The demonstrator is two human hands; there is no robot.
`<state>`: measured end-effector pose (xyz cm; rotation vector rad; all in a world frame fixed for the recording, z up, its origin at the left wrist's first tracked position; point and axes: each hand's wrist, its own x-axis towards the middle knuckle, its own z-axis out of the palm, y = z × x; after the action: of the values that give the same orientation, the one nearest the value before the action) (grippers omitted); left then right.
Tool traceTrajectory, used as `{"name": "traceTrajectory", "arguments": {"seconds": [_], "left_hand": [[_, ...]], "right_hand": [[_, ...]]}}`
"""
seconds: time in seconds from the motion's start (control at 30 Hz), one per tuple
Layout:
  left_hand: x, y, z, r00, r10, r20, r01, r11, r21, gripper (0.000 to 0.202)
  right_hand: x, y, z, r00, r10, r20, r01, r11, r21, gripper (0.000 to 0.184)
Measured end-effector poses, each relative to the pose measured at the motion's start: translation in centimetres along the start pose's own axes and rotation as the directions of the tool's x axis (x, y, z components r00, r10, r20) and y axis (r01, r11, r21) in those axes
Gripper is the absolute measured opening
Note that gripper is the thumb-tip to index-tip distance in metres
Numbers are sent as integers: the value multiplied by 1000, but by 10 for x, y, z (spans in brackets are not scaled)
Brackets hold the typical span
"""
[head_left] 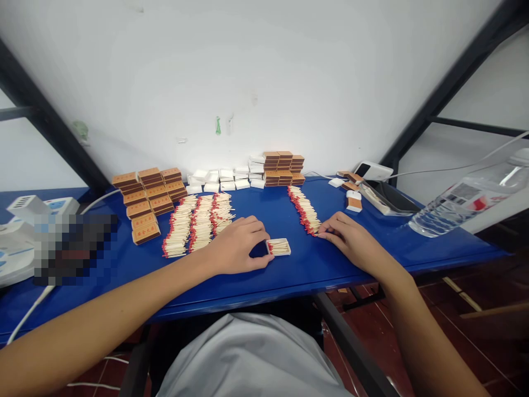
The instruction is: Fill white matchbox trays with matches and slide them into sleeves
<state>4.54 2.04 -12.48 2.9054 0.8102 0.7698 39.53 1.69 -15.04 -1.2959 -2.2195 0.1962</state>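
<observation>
My left hand curves around the left end of a small white matchbox tray, its thumb and fingertips gripping the edge. Red-tipped matches lie inside that tray. At the near end of a narrow row of matches, my right hand has its thumb and forefinger pinched together on matches; how many is hidden. Several wider columns of matches lie left of my left hand, which partly covers the nearest one.
Orange-brown matchboxes are stacked at the left, and more matchboxes stand by the wall beside white trays. To the right are loose box parts, a black phone-like object and a tilted water bottle. A power strip sits far left.
</observation>
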Motion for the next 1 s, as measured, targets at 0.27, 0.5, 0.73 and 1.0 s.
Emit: {"name": "traceTrajectory", "arguments": {"seconds": [0.27,0.5,0.73,1.0], "left_hand": [[0,0,-1,1000,5,12,-5,1000,-6,21],[0,1,-1,1000,-5,13,5,1000,-3,21],[1,1,-1,1000,6,8,-6,1000,4,22],[0,2,-2,1000,17,-2,-17,1000,9,20]], "right_hand": [[-1,-3,-4,998,25,49,-25,1000,5,32],[2,-11,-5,999,39,33,-40,999,24,35],[15,-78,6,997,-63,-35,65,997,51,20],[22,-108,24,984,-159,74,160,987,-2,15]]}}
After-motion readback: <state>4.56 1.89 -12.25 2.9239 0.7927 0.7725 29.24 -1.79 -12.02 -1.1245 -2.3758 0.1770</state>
